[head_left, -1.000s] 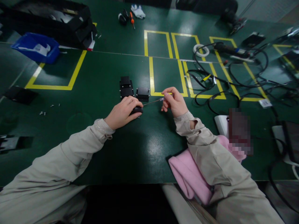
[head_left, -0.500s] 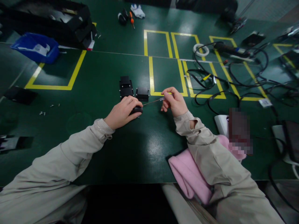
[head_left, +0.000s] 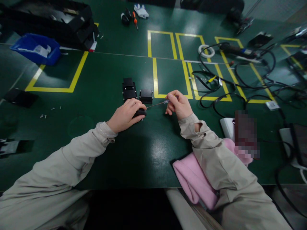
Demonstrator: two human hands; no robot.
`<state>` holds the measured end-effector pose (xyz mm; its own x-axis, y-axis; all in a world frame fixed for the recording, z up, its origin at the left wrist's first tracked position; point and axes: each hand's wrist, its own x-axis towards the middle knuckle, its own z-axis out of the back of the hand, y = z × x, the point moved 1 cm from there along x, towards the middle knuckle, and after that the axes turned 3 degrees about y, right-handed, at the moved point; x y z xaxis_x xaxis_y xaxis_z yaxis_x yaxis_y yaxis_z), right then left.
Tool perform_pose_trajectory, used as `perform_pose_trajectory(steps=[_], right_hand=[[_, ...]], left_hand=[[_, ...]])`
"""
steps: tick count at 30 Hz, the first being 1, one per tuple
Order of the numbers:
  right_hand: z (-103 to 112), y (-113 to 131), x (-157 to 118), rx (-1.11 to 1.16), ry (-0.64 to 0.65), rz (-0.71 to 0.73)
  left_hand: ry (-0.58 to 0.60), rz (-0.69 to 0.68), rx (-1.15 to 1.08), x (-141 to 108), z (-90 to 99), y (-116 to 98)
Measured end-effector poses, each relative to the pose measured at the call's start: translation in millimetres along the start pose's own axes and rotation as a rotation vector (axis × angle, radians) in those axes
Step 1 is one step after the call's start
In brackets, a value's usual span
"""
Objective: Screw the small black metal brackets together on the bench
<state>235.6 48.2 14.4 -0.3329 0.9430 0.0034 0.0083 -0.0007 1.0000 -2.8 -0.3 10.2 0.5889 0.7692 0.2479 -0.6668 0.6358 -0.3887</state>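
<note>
My left hand (head_left: 126,115) is closed around a small black part (head_left: 141,112) on the green table, its fingers hiding most of it. Held in my right hand (head_left: 177,103) is a screwdriver (head_left: 157,104), gripped between thumb and fingers, its thin shaft pointing left. The tip reaches the right side of the black part; whether it sits in a screw I cannot make out. Just behind my left hand lie a black block with silver screws (head_left: 129,90) and a second black block (head_left: 146,95).
Loose screws (head_left: 43,116) lie to the left. At the back left stand a blue bin (head_left: 38,48) and a black crate (head_left: 79,30). Black cables (head_left: 236,84) coil on the right. A pink cloth (head_left: 192,175) lies under my right forearm. Yellow tape marks the table.
</note>
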Motion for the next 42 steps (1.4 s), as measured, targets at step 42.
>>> perform_pose_trajectory(steps=[42], right_hand=[[0.1, -3.5, 2.2, 0.067, -0.004, -0.015]], left_hand=[[-0.03, -0.017, 0.017, -1.0, -1.7, 1.1]])
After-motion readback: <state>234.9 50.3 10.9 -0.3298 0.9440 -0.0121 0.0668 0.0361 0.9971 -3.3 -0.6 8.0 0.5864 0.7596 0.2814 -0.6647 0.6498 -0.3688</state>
